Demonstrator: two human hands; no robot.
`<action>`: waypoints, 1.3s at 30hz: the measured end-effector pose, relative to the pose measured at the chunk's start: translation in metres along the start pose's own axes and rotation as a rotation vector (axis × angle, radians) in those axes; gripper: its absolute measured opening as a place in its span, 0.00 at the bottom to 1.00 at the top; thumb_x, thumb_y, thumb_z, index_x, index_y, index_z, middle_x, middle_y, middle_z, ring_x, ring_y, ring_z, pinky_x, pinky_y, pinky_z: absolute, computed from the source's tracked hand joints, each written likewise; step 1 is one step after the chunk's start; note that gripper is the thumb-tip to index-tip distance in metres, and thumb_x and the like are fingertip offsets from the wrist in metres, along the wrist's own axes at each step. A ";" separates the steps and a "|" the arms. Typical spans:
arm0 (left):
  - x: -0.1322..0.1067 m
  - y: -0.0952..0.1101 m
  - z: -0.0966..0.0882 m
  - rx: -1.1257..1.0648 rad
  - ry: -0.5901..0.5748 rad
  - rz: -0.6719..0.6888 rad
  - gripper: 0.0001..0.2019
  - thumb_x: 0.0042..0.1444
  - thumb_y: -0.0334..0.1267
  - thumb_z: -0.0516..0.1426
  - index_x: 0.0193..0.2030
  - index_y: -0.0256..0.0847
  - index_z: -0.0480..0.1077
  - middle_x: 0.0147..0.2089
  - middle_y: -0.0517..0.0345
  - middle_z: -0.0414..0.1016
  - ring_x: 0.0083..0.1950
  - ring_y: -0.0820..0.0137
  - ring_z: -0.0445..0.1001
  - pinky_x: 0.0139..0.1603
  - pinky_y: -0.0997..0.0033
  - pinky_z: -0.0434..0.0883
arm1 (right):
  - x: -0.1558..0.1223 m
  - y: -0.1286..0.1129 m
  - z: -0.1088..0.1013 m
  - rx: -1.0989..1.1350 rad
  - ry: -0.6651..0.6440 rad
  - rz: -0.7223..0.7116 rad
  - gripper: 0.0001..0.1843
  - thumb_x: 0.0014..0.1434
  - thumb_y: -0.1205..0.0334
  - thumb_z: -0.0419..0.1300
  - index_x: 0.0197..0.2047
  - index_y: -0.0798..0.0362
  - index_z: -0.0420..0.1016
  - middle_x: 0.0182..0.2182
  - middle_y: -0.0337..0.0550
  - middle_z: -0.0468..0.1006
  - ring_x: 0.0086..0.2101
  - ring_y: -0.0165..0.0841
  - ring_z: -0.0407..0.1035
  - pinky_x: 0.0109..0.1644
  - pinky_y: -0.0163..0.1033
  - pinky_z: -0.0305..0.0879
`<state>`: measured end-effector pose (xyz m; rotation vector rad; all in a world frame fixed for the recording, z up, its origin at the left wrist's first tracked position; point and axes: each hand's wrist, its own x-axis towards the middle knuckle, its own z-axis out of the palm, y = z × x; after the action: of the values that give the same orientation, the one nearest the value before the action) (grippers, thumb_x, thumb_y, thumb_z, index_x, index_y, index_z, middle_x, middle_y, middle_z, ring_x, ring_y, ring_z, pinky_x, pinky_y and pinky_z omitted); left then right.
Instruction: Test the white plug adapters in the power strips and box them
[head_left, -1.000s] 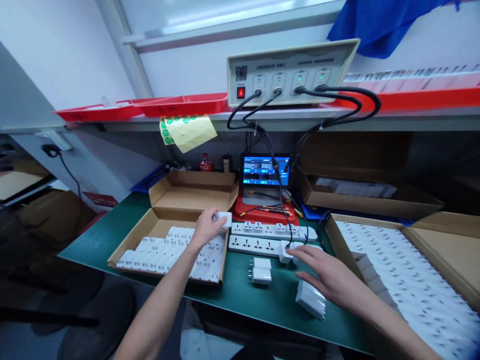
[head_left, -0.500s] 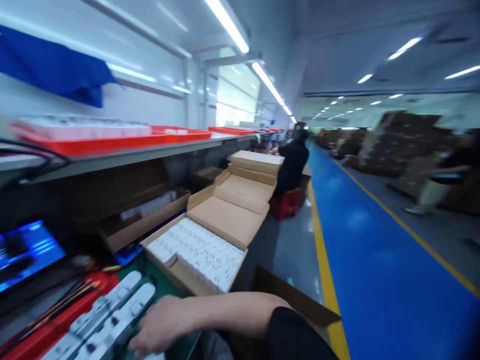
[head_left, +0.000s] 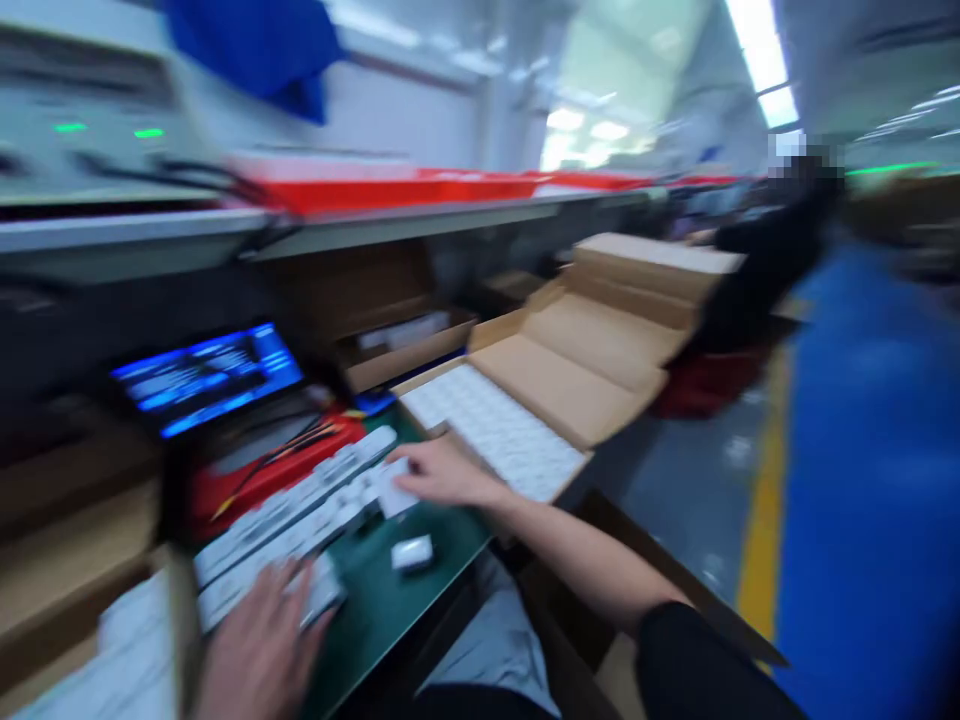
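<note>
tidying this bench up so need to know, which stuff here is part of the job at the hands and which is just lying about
Part of the job:
left hand on a white charger
two power strips, right hand at their near end
cardboard box of white chargers
loose charger on the green mat

Just around:
blue cloth
red shelf trays

We have swung our view left along the bench, so the blue aisle floor (head_left: 870, 480) and a seated co-worker (head_left: 772, 260) now fill the right of the frame. Our left hand (head_left: 442, 472) has moved off the open carton (head_left: 577, 375) onto the power strip (head_left: 292, 530), and our right hand (head_left: 259, 655) has shifted to the strip's lower-left end.
</note>
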<state>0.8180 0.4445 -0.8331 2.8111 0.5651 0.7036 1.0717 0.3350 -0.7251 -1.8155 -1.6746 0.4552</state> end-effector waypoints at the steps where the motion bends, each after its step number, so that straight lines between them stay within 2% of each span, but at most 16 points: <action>1: -0.033 0.001 -0.015 0.084 -0.007 -0.043 0.27 0.71 0.44 0.60 0.75 0.53 0.76 0.72 0.43 0.82 0.78 0.42 0.74 0.75 0.39 0.75 | 0.000 0.006 -0.001 0.140 -0.011 0.020 0.22 0.72 0.62 0.60 0.66 0.53 0.81 0.42 0.42 0.86 0.36 0.34 0.79 0.42 0.37 0.73; 3: -0.073 0.017 -0.028 0.250 -0.037 -0.052 0.26 0.71 0.38 0.60 0.74 0.51 0.76 0.76 0.42 0.78 0.80 0.43 0.72 0.77 0.41 0.73 | 0.006 0.017 0.005 0.335 -0.115 0.025 0.27 0.73 0.58 0.59 0.72 0.49 0.77 0.45 0.41 0.86 0.35 0.33 0.78 0.43 0.38 0.75; 5: -0.082 0.033 -0.025 0.372 -0.070 -0.008 0.24 0.72 0.34 0.60 0.73 0.47 0.77 0.76 0.40 0.78 0.79 0.44 0.73 0.76 0.42 0.73 | 0.012 0.019 0.017 0.379 -0.213 -0.020 0.27 0.73 0.56 0.59 0.73 0.48 0.76 0.47 0.42 0.86 0.36 0.35 0.78 0.44 0.40 0.77; 9: -0.074 0.045 -0.011 0.474 -0.056 0.051 0.23 0.75 0.30 0.57 0.73 0.42 0.75 0.70 0.39 0.82 0.72 0.50 0.78 0.71 0.48 0.75 | 0.015 -0.002 0.044 0.213 -0.241 -0.165 0.27 0.72 0.58 0.60 0.72 0.48 0.77 0.53 0.46 0.87 0.42 0.38 0.79 0.50 0.42 0.77; 11: -0.074 0.044 -0.010 0.530 -0.016 0.004 0.24 0.75 0.30 0.55 0.75 0.41 0.73 0.69 0.39 0.82 0.72 0.51 0.77 0.71 0.48 0.74 | 0.021 -0.015 0.057 0.096 -0.238 -0.258 0.27 0.71 0.62 0.61 0.71 0.47 0.77 0.61 0.49 0.85 0.50 0.40 0.81 0.58 0.44 0.76; 13: -0.076 0.042 -0.014 0.575 0.017 -0.034 0.23 0.75 0.29 0.54 0.73 0.39 0.73 0.69 0.39 0.81 0.71 0.50 0.77 0.70 0.48 0.73 | 0.030 -0.029 0.068 -0.054 -0.259 -0.315 0.29 0.70 0.64 0.63 0.73 0.45 0.76 0.63 0.51 0.84 0.55 0.42 0.80 0.61 0.44 0.74; 15: -0.077 0.040 -0.018 0.583 0.024 -0.001 0.21 0.75 0.27 0.54 0.70 0.36 0.75 0.67 0.38 0.82 0.68 0.51 0.78 0.66 0.50 0.74 | 0.041 -0.043 0.078 -0.246 -0.288 -0.298 0.31 0.71 0.63 0.63 0.76 0.45 0.73 0.61 0.53 0.85 0.55 0.45 0.81 0.60 0.45 0.74; 18: -0.073 0.042 -0.022 0.546 0.014 0.041 0.17 0.74 0.27 0.53 0.65 0.36 0.76 0.58 0.38 0.83 0.58 0.53 0.79 0.54 0.53 0.75 | 0.056 -0.063 0.088 -0.503 -0.352 -0.224 0.32 0.73 0.60 0.63 0.78 0.47 0.68 0.58 0.57 0.85 0.51 0.50 0.84 0.54 0.46 0.74; 21: -0.066 0.047 -0.019 0.493 0.019 0.013 0.14 0.74 0.27 0.54 0.59 0.38 0.77 0.47 0.42 0.82 0.48 0.55 0.78 0.44 0.55 0.72 | 0.069 -0.077 0.095 -0.613 -0.421 -0.212 0.28 0.74 0.57 0.63 0.74 0.51 0.70 0.58 0.62 0.86 0.52 0.53 0.84 0.53 0.47 0.75; 24: -0.061 0.051 -0.016 0.424 -0.013 -0.030 0.14 0.70 0.24 0.55 0.57 0.38 0.77 0.43 0.45 0.80 0.46 0.54 0.77 0.44 0.55 0.73 | 0.078 -0.083 0.101 -0.654 -0.459 -0.220 0.24 0.75 0.53 0.63 0.68 0.54 0.73 0.57 0.65 0.87 0.54 0.54 0.84 0.56 0.48 0.76; 26: -0.063 0.051 -0.019 0.307 -0.043 -0.102 0.16 0.67 0.23 0.56 0.58 0.39 0.76 0.45 0.44 0.80 0.47 0.53 0.78 0.46 0.55 0.75 | 0.081 -0.084 0.105 -0.668 -0.473 -0.221 0.22 0.76 0.52 0.63 0.66 0.56 0.74 0.56 0.66 0.87 0.55 0.55 0.85 0.57 0.49 0.76; 29: -0.071 0.044 -0.036 -0.060 -0.007 -0.279 0.17 0.67 0.30 0.60 0.61 0.43 0.76 0.50 0.45 0.81 0.50 0.54 0.79 0.51 0.54 0.78 | 0.081 -0.085 0.113 -0.652 -0.475 -0.204 0.26 0.76 0.51 0.63 0.69 0.57 0.72 0.56 0.68 0.87 0.54 0.55 0.85 0.56 0.49 0.77; 31: -0.076 0.034 -0.055 -0.380 0.088 -0.433 0.18 0.68 0.36 0.62 0.64 0.46 0.76 0.50 0.49 0.81 0.49 0.57 0.79 0.52 0.56 0.79 | 0.080 -0.085 0.118 -0.632 -0.474 -0.188 0.31 0.76 0.50 0.63 0.74 0.57 0.68 0.57 0.68 0.87 0.54 0.55 0.86 0.56 0.49 0.78; 34: -0.076 0.015 -0.088 -0.843 0.294 -0.660 0.24 0.69 0.44 0.64 0.70 0.47 0.73 0.51 0.53 0.79 0.45 0.64 0.79 0.48 0.63 0.79 | 0.079 -0.085 0.123 -0.631 -0.486 -0.177 0.35 0.76 0.49 0.63 0.77 0.58 0.65 0.57 0.69 0.87 0.54 0.54 0.85 0.56 0.49 0.78; 36: -0.071 0.002 -0.108 -1.068 0.395 -0.740 0.31 0.67 0.49 0.67 0.74 0.48 0.70 0.53 0.53 0.78 0.44 0.66 0.80 0.46 0.65 0.79 | 0.079 -0.085 0.122 -0.644 -0.494 -0.192 0.36 0.77 0.47 0.63 0.78 0.58 0.65 0.57 0.67 0.87 0.54 0.54 0.85 0.56 0.48 0.78; 39: -0.062 -0.013 -0.126 -1.222 0.432 -0.778 0.37 0.61 0.52 0.72 0.74 0.49 0.69 0.57 0.52 0.79 0.42 0.68 0.80 0.44 0.67 0.79 | 0.074 -0.081 0.111 -0.632 -0.457 -0.238 0.38 0.77 0.44 0.62 0.81 0.52 0.62 0.59 0.64 0.87 0.54 0.54 0.85 0.54 0.48 0.78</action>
<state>0.7024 0.4428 -0.7527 1.1944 0.8214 0.9821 0.9496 0.4308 -0.7446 -1.9910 -2.5393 0.2602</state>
